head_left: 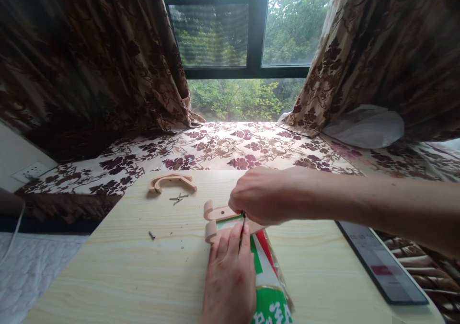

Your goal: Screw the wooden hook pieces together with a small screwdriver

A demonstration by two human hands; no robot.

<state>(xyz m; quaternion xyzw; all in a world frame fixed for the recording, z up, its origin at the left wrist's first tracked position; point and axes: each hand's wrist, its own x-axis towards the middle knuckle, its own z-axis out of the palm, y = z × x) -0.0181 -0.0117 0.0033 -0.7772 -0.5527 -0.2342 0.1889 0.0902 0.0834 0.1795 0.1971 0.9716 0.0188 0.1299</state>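
Note:
A curved light-wood piece (211,231) lies on a green, white and red plastic packet (271,297). My left hand (230,276) is closed over this piece, fingertips pressing on it beside a thin dark shaft (244,218). Directly above, my right hand (257,194) makes a fist around what looks like a screwdriver; its handle is hidden in the palm, and the shaft points down at the wood. Just behind lies a second wooden piece (223,213) with a dark hole, partly under the right fist. Whether a screw sits at the tip is too small to tell.
On the pale wooden table (118,266) are more curved wooden pieces (172,182), several loose screws (178,198) and a single screw (151,235). A phone (383,266) lies at the right edge. Behind are a floral-covered ledge (230,146), curtains and a window.

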